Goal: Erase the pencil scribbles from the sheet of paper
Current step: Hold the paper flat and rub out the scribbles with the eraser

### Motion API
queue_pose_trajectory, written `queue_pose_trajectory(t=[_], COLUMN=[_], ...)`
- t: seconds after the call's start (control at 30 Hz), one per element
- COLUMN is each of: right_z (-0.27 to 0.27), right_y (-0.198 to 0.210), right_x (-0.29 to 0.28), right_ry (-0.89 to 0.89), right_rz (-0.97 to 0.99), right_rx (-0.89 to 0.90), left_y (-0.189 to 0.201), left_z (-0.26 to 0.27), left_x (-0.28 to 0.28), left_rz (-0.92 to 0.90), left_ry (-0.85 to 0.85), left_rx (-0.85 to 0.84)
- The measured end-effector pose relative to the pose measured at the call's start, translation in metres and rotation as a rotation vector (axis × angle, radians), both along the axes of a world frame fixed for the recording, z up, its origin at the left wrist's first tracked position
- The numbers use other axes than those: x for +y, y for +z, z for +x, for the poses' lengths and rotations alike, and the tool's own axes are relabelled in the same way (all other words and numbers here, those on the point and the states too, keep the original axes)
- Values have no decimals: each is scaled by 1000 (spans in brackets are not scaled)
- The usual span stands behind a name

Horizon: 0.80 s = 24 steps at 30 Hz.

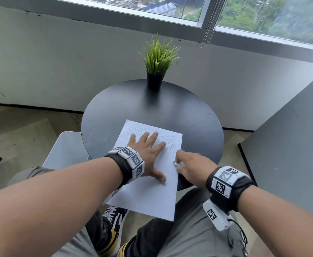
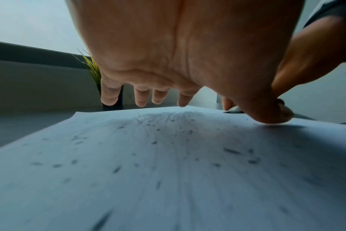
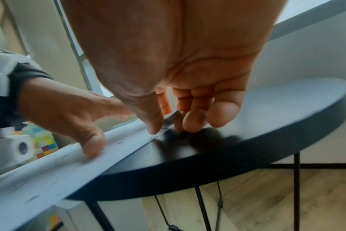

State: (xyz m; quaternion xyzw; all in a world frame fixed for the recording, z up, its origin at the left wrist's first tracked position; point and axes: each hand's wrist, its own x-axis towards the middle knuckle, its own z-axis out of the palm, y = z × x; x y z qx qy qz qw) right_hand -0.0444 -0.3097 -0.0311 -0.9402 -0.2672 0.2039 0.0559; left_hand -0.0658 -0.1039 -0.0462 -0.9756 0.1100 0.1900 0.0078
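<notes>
A white sheet of paper point(image 1: 148, 191) lies on the round black table point(image 1: 152, 108), its near part overhanging the table's edge. Faint pencil scribbles point(image 1: 168, 143) cover its far half, and dark eraser crumbs point(image 2: 154, 142) are scattered over it. My left hand point(image 1: 148, 151) lies flat on the sheet with fingers spread and straight, thumb point(image 3: 93, 145) pressing the paper. My right hand point(image 1: 187, 167) pinches a small white eraser point(image 1: 176, 163) between thumb and fingers at the sheet's right edge; the eraser point(image 3: 171, 118) touches the paper there.
A potted green grass plant point(image 1: 156, 65) stands at the table's far edge. A white chair point(image 1: 66, 151) is left of the table, a grey panel point(image 1: 291, 145) at the right. The wall and window lie beyond. My knees are below the overhanging paper.
</notes>
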Motion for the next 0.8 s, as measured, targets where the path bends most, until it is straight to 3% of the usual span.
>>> queue_pose_trajectory(t=[0.13, 0.3, 0.47, 0.63, 0.8], right_z=[-18, 23, -19, 38, -12], right_y=[-3, -1, -8, -5, -11], right_x=[5, 7, 15, 11, 19], right_ry=[228, 108, 429, 167, 444], right_rz=[-24, -21, -47, -28, -11], right_rx=[-43, -131, -46, -144, -40], left_y=[-10, -12, -15, -15, -16], left_z=[-4, -11, -13, -15, -15], left_x=[8, 13, 15, 15, 15], left_rz=[-15, -14, -34, -31, -42], left_ry=[17, 20, 28, 33, 37], left_rx=[97, 99, 100, 99, 109])
